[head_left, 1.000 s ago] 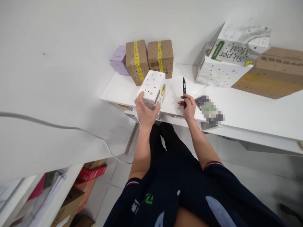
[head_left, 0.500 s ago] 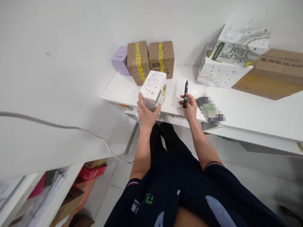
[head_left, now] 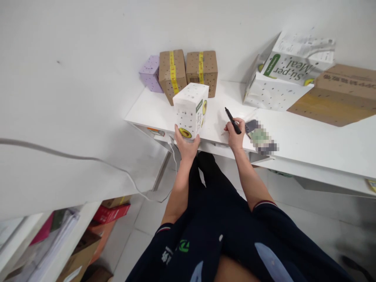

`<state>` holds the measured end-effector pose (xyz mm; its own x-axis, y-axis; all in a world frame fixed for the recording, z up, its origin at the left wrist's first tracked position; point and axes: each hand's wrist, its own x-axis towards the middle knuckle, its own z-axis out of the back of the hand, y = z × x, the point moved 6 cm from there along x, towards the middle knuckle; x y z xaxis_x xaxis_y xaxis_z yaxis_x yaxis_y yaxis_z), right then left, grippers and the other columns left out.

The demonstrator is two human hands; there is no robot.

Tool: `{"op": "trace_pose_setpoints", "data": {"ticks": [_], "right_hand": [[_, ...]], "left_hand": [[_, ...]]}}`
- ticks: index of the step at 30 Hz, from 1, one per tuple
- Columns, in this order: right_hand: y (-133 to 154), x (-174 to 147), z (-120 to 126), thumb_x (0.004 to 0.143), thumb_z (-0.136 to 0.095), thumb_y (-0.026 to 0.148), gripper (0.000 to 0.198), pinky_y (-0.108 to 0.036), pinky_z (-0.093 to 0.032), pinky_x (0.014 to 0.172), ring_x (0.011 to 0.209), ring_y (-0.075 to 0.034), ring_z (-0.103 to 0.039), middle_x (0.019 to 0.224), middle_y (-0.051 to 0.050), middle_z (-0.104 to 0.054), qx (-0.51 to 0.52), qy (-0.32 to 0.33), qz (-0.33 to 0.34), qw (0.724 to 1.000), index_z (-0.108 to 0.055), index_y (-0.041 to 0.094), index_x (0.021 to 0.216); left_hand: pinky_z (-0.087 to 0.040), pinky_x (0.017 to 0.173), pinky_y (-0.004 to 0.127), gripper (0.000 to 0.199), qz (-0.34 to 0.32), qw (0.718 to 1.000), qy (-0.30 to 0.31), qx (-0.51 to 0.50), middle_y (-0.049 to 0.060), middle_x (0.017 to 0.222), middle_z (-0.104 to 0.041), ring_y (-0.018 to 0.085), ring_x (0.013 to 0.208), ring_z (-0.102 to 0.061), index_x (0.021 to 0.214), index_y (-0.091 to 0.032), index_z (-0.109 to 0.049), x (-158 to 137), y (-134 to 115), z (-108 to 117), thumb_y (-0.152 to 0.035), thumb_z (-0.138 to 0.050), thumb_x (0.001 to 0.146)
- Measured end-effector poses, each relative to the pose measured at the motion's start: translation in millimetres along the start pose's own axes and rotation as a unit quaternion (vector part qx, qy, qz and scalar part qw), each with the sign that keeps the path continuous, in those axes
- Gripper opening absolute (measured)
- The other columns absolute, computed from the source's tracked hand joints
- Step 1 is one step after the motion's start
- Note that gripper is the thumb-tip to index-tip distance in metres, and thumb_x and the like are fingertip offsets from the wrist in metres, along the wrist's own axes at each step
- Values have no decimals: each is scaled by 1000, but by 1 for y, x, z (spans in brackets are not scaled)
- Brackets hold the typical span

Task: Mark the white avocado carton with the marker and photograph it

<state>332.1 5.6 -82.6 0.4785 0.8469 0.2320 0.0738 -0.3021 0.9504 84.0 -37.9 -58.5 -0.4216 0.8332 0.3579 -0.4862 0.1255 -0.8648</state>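
Observation:
My left hand (head_left: pixel 187 145) grips the lower end of a white box (head_left: pixel 188 111) printed with avocados and small dark marks. The box is tilted near the front edge of the white table (head_left: pixel 217 92). In my right hand (head_left: pixel 235 135) is a black marker (head_left: pixel 232 120), its tip pointing up and left, away from the box. Just right of that hand lies a phone-like item (head_left: pixel 261 137), partly blurred out.
Behind the held box stand two brown cartons (head_left: pixel 172 76) with yellow tape and a purple box (head_left: pixel 151 73). White Su-per Meal boxes (head_left: pixel 298 62) and a large brown carton (head_left: pixel 343 94) are at right. A cable (head_left: pixel 117 166) hangs at left.
My left hand has tipped the white box, so an end with an avocado picture now faces me. The marker has swung in my right hand to point further left.

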Motion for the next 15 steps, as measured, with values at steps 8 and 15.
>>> {"op": "trace_pose_setpoints", "data": {"ticks": [8,15], "right_hand": [[3,-3,-3,81,-70,42,30,-21,-34,42,38,-8,-43,48,15,-47,-4,-14,-20,1000,-45,26,86],[-5,-2,-1,88,-62,44,30,-22,-46,52,47,-8,-55,58,10,-61,40,-10,-44,998,-58,23,108]], "left_hand": [[-38,119,45,92,-82,996,-30,28,16,151,-47,33,144,-41,148,-20,-39,14,-45,13,-29,-81,67],[-37,117,48,86,-92,995,-24,39,17,144,-52,33,135,-48,145,-18,-42,24,-57,-2,-37,-80,71]]}}
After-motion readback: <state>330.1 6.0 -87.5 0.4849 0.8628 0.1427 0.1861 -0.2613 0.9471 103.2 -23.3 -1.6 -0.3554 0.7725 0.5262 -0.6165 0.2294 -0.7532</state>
